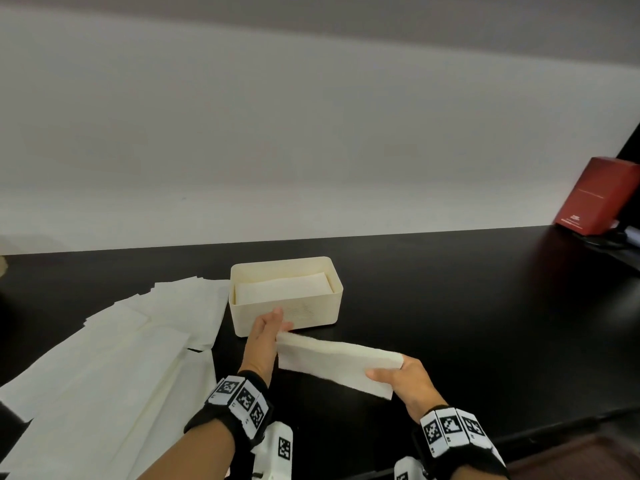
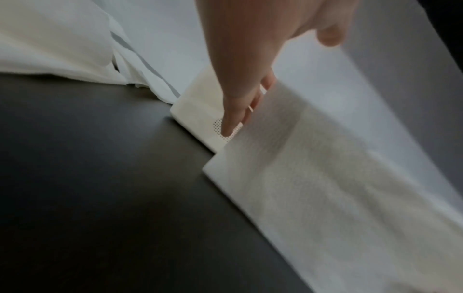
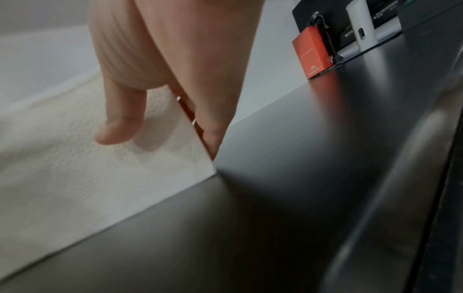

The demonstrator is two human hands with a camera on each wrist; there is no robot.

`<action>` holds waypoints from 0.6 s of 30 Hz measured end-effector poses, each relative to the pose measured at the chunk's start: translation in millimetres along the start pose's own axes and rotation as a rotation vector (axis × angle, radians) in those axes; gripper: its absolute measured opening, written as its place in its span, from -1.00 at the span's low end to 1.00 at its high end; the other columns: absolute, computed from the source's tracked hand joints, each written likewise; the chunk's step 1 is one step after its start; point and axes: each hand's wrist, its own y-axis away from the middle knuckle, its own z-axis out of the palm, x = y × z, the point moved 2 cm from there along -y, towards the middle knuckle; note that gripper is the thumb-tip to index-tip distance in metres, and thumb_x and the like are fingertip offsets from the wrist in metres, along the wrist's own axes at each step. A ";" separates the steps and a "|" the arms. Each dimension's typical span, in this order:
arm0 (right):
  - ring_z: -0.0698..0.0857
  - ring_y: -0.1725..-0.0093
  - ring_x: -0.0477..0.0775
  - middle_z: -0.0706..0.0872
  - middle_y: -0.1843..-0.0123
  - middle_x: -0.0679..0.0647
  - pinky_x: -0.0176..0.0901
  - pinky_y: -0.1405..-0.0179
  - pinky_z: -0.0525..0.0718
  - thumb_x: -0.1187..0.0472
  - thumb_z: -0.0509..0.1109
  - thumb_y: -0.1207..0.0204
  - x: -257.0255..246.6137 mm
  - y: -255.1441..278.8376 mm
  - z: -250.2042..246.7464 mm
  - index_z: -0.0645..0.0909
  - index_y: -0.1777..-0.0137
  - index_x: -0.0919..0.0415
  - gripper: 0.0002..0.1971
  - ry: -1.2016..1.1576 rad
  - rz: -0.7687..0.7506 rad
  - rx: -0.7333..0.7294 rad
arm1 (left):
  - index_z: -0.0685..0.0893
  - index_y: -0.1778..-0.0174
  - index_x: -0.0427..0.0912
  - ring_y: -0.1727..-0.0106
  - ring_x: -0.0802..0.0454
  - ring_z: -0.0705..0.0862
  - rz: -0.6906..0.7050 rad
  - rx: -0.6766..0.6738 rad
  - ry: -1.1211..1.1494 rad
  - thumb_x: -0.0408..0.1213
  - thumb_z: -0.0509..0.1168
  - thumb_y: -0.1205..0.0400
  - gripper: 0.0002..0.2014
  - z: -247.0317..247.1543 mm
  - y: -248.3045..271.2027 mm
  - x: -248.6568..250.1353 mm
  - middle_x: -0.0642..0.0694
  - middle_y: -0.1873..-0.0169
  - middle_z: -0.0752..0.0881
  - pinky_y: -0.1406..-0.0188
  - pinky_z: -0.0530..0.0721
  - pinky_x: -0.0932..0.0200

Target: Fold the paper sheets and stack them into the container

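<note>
A folded white paper sheet (image 1: pixel 332 363) hangs lifted above the black table (image 1: pixel 467 306), stretched between both hands. My left hand (image 1: pixel 265 336) pinches its left end just in front of the cream container (image 1: pixel 287 294). My right hand (image 1: pixel 403 379) grips its right end, thumb on the near face. In the left wrist view the sheet (image 2: pixel 325 188) runs from my fingers (image 2: pixel 240 111) past the container's wall (image 2: pixel 198 111). In the right wrist view my thumb (image 3: pixel 120 119) lies on the sheet (image 3: pixel 87 168). Folded sheets (image 1: pixel 280 289) lie inside the container.
Several unfolded white sheets (image 1: pixel 114 368) spread over the table's left side, reaching the container. A red box (image 1: pixel 595 197) stands at the far right against the wall, with dark gear beside it. The table's front edge runs near my right wrist.
</note>
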 end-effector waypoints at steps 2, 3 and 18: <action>0.74 -0.03 0.10 0.78 0.04 0.13 0.00 -0.14 0.67 0.50 0.54 -0.31 2.5 2.4 1.0 0.68 0.09 0.10 -0.69 0.061 0.003 -0.007 | 0.53 -0.08 0.01 -0.34 -0.05 0.47 -0.017 -0.069 -0.106 -0.04 0.26 -0.62 -0.82 1.1 5.0 -3.4 -0.01 -0.14 0.59 -0.51 0.30 -0.09; 0.73 -0.04 0.08 0.78 0.04 0.11 -0.01 -0.16 0.65 0.51 0.53 -0.31 3.4 3.0 1.9 0.70 0.10 0.09 -0.69 0.077 -0.007 -0.017 | 0.50 -0.21 -0.02 -0.34 -0.02 0.45 -0.026 -0.110 -0.150 -0.09 0.31 -0.60 -0.71 2.0 7.6 -4.6 0.01 -0.17 0.54 -0.49 0.29 -0.05; 0.74 0.03 0.15 0.77 0.09 0.14 0.03 -0.04 0.68 0.40 0.55 -0.37 -6.1 -7.5 4.4 0.65 0.07 0.18 -0.79 0.020 0.054 0.116 | 0.14 -0.61 0.05 -0.51 -0.06 0.36 -0.012 -0.372 -0.765 -0.23 0.58 -0.35 -0.02 -8.8 2.6 -11.8 -0.05 -0.50 0.37 -0.59 0.29 -0.04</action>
